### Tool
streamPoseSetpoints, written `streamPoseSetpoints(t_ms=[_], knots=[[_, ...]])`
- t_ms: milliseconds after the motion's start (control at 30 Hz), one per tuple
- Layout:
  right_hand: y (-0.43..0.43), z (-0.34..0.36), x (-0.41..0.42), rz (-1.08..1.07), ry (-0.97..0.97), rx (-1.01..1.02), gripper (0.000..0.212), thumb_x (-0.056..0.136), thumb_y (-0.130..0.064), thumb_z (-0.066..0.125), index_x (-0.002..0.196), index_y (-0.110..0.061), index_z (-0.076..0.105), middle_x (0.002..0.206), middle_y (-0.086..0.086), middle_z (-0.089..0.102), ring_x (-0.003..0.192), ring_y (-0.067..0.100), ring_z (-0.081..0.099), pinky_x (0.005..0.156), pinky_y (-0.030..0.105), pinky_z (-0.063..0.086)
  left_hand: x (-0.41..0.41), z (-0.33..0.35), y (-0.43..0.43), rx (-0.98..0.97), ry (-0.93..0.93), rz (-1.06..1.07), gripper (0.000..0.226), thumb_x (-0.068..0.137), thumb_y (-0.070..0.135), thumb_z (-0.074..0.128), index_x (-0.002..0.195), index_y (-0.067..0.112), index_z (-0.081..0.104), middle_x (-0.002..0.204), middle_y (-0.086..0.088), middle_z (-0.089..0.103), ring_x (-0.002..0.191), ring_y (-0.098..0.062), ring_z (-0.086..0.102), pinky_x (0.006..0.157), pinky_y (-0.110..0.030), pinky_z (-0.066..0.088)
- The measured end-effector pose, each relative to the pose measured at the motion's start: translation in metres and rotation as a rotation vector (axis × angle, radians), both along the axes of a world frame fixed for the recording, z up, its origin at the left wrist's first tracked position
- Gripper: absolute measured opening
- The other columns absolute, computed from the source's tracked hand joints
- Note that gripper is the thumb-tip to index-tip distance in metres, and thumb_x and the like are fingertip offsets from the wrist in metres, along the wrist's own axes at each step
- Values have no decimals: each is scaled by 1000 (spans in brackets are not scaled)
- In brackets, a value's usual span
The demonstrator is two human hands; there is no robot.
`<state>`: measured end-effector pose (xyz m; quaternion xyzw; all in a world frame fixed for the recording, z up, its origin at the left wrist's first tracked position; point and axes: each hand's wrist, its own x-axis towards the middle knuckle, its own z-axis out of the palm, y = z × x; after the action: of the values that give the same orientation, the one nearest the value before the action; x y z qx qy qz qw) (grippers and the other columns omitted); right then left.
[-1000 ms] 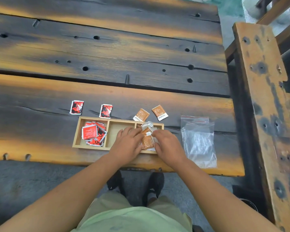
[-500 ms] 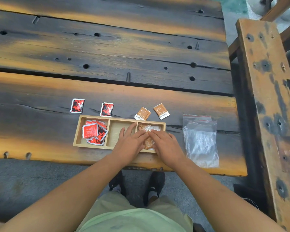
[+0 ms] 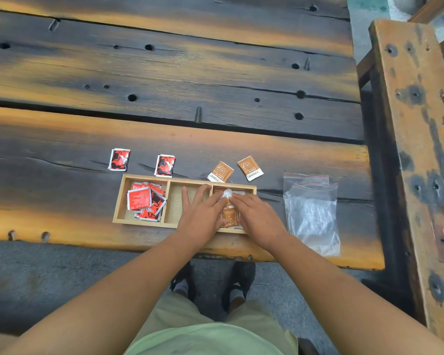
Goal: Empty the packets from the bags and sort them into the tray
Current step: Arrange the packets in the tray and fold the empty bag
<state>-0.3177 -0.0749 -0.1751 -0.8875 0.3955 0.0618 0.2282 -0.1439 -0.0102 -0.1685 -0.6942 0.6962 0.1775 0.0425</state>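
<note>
Head view: light wooden three-compartment tray (image 3: 144, 222) sits near the front edge of the charred dark plank table (image 3: 164, 73). Left compartment holds a heap of red-and-white square packets (image 3: 145, 202). Right compartment holds orange-brown packets (image 3: 230, 217), mostly covered by both hands. Left hand (image 3: 203, 216): fingers straight and spread over the middle compartment, thumb side touching the orange-brown pile; nothing gripped. Right hand (image 3: 256, 219): fingers extended flat, pressing on the same pile from the right; nothing gripped. The fingertips of both hands meet at a crumpled white piece (image 3: 227, 193) at the far end of that compartment. Beyond the tray lie two loose red packets (image 3: 119, 160) and two loose orange-brown packets (image 3: 250, 168). Clear plastic zip bags (image 3: 310, 213) lie flat to the right of the tray, apart from the right hand
</note>
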Motion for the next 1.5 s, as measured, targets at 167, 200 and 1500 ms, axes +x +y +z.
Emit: streamPoseSetpoints(t_ms=[167, 200, 1500], knots=[[1, 4, 4, -9, 15, 19, 61, 91, -14, 64, 148, -21, 42, 151, -3, 48, 138, 20, 41, 107, 43, 45, -2, 1, -4, 67, 119, 72, 55, 94, 43, 61, 144, 33, 40, 157, 15, 34, 141, -27, 29, 114, -68, 14], [0, 7, 6, -10, 18, 29, 60, 92, -13, 63, 148, -21, 43, 151, -2, 48, 138, 21, 41, 107, 42, 46, -2, 2, -4, 79, 141, 74, 56, 94, 42, 60, 144, 32, 39, 157, 14, 32, 141, -27, 30, 114, -67, 15], [43, 24, 204, -297, -132, 145, 43, 91, -14, 60, 132, -29, 62, 121, -1, 71, 109, 24, 64, 87, 34, 51, 172, -1, 86, -34, 140, -35, 55, 102, 51, 34, 154, 31, 33, 166, -3, 16, 152, -27, 13, 115, -44, 27]])
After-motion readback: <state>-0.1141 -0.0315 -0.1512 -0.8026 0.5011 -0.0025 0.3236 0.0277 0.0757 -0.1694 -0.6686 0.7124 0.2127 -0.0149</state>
